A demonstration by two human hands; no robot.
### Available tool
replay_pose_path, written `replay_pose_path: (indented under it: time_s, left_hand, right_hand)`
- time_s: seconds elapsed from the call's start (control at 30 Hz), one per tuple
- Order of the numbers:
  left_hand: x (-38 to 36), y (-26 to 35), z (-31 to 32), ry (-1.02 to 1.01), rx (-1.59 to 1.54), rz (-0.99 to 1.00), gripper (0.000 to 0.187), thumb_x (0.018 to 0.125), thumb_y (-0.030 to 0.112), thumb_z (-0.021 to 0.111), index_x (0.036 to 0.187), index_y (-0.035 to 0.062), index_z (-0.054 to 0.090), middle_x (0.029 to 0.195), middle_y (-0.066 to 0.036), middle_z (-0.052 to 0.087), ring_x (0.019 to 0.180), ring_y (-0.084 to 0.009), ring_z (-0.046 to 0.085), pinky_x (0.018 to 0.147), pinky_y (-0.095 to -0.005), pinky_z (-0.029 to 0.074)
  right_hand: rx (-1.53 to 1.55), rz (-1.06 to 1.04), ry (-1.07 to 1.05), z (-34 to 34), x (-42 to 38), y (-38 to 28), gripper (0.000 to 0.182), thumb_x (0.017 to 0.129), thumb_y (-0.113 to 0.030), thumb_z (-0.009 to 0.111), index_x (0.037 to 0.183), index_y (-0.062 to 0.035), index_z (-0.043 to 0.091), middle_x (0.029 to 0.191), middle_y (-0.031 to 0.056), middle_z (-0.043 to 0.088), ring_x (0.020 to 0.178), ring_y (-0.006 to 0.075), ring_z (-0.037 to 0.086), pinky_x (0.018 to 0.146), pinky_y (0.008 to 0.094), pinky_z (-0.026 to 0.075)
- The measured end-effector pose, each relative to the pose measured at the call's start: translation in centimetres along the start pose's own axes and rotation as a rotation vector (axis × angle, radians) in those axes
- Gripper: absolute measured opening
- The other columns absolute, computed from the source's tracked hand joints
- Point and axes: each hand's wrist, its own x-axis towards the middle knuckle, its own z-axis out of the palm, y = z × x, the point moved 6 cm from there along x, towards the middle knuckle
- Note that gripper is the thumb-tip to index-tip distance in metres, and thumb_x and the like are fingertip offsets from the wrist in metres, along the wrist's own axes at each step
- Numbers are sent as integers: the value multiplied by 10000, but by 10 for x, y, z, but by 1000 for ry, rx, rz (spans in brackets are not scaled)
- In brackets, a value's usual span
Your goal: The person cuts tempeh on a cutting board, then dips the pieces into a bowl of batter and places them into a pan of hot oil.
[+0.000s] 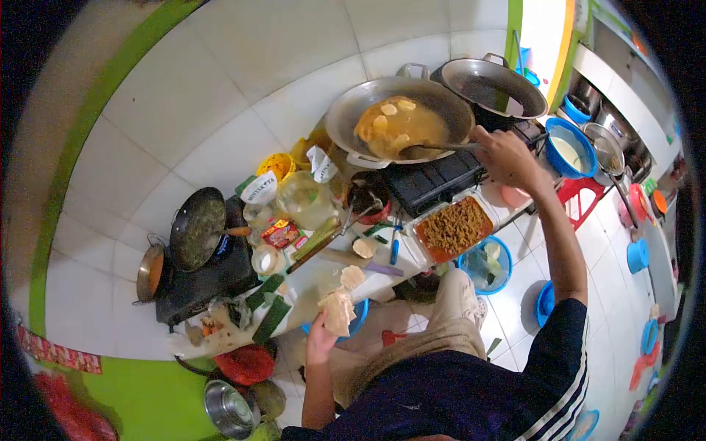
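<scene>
My right hand is closed around the handle of a metal cooking spatula, whose far end dips into the wok. Brownish liquid fills the wok, with several pale round slices floating in it. Low over the table's near edge, my left hand grips a bunch of pale, thin, flat slices. One roundish pale slice shows just beyond the bunch. Between my hands stands a clear rectangular container of brown crumbly food in reddish sauce.
A second dark wok sits behind the stove. To the left, a frying pan rests on another burner. Plastic bags of oil, leaf strips and a purple-handled knife crowd the table. Blue basins stand to the right.
</scene>
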Motion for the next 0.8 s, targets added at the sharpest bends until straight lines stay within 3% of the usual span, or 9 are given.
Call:
replay_pose_path:
  time_s: [0.03, 0.07, 0.2, 0.4, 0.5, 0.57, 0.63, 0.73, 0.8]
  left_hand:
    - [1, 0, 0, 12, 23, -2, 478, 943, 248, 507, 1348, 20, 395, 1304, -132, 522, 1188, -289, 514, 1014, -433, 413]
    - [1, 0, 0, 27, 45, -6, 477, 942, 249, 508, 1347, 22, 396, 1298, -130, 527, 1180, -287, 520, 1010, -431, 417]
    - [11, -10, -18, 27, 10, -56, 473, 932, 244, 523, 1341, 36, 406, 1288, -125, 533, 1158, -281, 536, 988, -430, 435]
    - [-13, -9, 76, 92, 294, -177, 468, 903, 236, 565, 1312, 51, 432, 1223, -105, 565, 1104, -262, 571, 934, -436, 471]
    - [-26, -25, 64, 230, 257, -271, 499, 859, 255, 636, 1278, 61, 448, 1179, -89, 578, 1027, -266, 609, 834, -425, 528]
    - [-33, -29, 86, 207, 297, -354, 510, 844, 254, 658, 1269, 64, 450, 1170, -84, 581, 998, -265, 620, 790, -419, 548]
    - [-34, -38, 103, 60, 149, -395, 512, 843, 246, 662, 1272, 71, 445, 1153, -88, 584, 997, -258, 618, 785, -416, 554]
    - [-28, -41, 132, -85, 293, -438, 520, 845, 227, 656, 1289, 72, 434, 1175, -93, 574, 1022, -253, 610, 838, -412, 538]
    - [-32, -30, 183, 24, 338, -482, 524, 846, 209, 652, 1299, 71, 428, 1190, -97, 568, 1040, -248, 603, 872, -408, 526]
  right_hand:
    - [-27, -23, 79, 13, 4, 0, 277, 820, -127, 523, 1078, -36, 474, 700, 169, 612, 699, 381, 614, 640, 469, 486]
    - [-63, -13, 57, 31, 11, 1, 339, 805, -130, 526, 1109, -15, 430, 729, 162, 617, 746, 367, 616, 658, 451, 481]
    - [-44, 101, -12, 79, 32, -1, 453, 786, -107, 535, 1200, 13, 394, 974, 174, 630, 983, 327, 574, 803, 422, 430]
    - [-110, 120, 64, 139, 75, 13, 508, 802, -117, 536, 1271, 16, 394, 898, 102, 578, 912, 273, 543, 756, 390, 422]
    - [-106, 195, 152, 140, 88, 9, 226, 827, -114, 499, 1043, -60, 461, 942, 112, 585, 915, 283, 539, 767, 388, 406]
    - [-17, 179, 192, 148, 94, 11, 237, 812, -112, 508, 1033, -35, 467, 952, 112, 577, 918, 288, 529, 753, 403, 401]
    - [-21, 208, 19, 158, 95, 10, 511, 825, -133, 481, 1309, 23, 425, 1022, 102, 590, 952, 247, 510, 792, 383, 399]
    - [88, 213, -45, 156, 87, 0, 553, 800, -142, 514, 1323, 11, 417, 950, 109, 615, 938, 255, 523, 787, 404, 414]
    - [128, 228, -147, 151, 78, -4, 561, 787, -148, 534, 1313, 6, 412, 880, 116, 632, 897, 284, 546, 764, 416, 429]
